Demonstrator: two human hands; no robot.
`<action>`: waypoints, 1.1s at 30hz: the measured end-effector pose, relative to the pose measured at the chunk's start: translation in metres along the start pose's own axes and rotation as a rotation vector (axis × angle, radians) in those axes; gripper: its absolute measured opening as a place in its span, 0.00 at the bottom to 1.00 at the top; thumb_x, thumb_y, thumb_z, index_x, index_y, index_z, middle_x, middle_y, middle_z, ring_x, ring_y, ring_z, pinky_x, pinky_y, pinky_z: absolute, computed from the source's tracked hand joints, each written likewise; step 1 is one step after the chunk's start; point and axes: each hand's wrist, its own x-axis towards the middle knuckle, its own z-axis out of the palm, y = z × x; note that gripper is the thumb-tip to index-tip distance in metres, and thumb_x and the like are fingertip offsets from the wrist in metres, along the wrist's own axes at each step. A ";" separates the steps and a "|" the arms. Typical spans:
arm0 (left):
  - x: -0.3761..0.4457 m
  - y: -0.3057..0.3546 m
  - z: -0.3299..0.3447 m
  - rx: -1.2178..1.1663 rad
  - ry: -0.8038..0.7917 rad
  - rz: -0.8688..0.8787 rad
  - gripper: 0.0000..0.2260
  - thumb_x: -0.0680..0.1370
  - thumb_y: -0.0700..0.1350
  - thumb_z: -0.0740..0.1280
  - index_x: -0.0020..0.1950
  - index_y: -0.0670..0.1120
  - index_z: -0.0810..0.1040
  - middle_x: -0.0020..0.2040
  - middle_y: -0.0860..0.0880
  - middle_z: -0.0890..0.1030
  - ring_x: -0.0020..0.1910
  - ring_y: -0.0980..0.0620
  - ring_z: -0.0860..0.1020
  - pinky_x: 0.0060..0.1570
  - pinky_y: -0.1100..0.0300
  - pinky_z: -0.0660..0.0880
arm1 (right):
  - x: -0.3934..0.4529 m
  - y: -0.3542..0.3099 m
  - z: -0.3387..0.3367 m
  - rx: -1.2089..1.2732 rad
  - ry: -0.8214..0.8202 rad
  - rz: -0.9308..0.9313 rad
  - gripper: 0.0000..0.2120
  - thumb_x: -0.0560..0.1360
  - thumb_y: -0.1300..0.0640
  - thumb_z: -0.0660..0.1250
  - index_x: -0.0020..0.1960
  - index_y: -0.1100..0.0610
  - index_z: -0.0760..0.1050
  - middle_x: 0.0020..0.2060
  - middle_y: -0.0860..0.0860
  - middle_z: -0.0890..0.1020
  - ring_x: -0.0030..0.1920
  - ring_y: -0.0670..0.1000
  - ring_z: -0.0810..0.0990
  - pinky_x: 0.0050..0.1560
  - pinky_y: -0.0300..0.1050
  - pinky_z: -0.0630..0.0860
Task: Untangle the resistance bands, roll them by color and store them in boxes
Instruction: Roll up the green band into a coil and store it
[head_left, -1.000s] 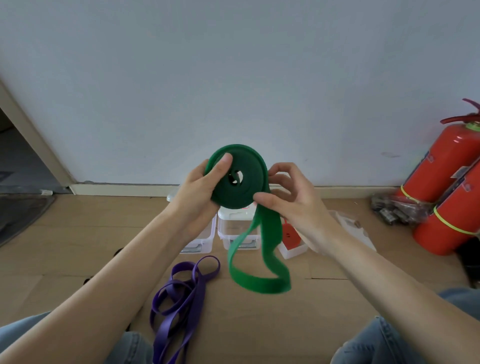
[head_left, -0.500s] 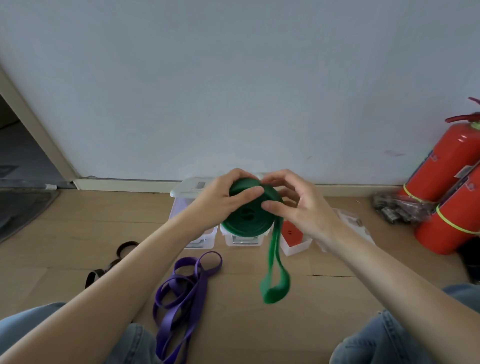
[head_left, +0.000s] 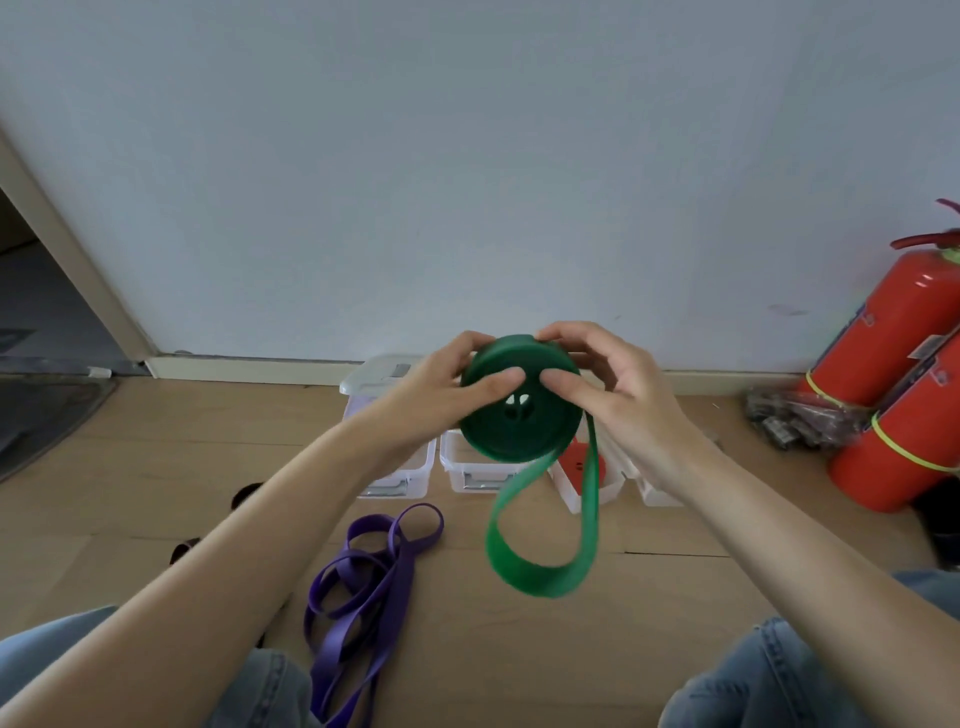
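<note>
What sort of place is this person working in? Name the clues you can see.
Probably a plain indoor room, perhaps a storeroom corner: a wooden floor, a bare white wall with baseboard, and two red fire extinguishers standing beside it.

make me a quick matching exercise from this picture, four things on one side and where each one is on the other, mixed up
Things:
1. green band
2. purple band
3. red band
4. fire extinguishers

Places:
A. lying loose on the floor by the left knee
B. standing against the wall at the far right
C. held up as a roll by the left hand and right hand, tail hanging
D. inside a clear box on the floor

Pairs: 1-C, 2-A, 3-D, 4-B
</note>
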 end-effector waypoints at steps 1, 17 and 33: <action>0.000 -0.001 0.005 -0.037 0.015 0.013 0.12 0.74 0.49 0.67 0.56 0.47 0.73 0.49 0.47 0.80 0.45 0.53 0.81 0.46 0.60 0.79 | 0.000 -0.001 0.001 0.002 0.001 -0.008 0.12 0.74 0.61 0.68 0.55 0.51 0.76 0.49 0.46 0.81 0.52 0.45 0.79 0.53 0.40 0.77; 0.003 -0.001 0.008 -0.094 0.108 0.037 0.12 0.75 0.46 0.68 0.57 0.45 0.74 0.49 0.47 0.81 0.48 0.51 0.80 0.47 0.60 0.78 | -0.001 0.009 0.007 0.061 -0.016 0.032 0.19 0.71 0.54 0.70 0.61 0.47 0.71 0.53 0.49 0.80 0.54 0.47 0.79 0.54 0.39 0.77; 0.002 -0.020 0.015 -0.212 0.054 -0.096 0.13 0.73 0.46 0.68 0.57 0.48 0.76 0.49 0.48 0.83 0.45 0.54 0.82 0.46 0.60 0.80 | -0.008 0.022 0.008 -0.111 0.041 0.032 0.07 0.72 0.48 0.70 0.49 0.39 0.75 0.49 0.42 0.80 0.51 0.46 0.80 0.55 0.51 0.77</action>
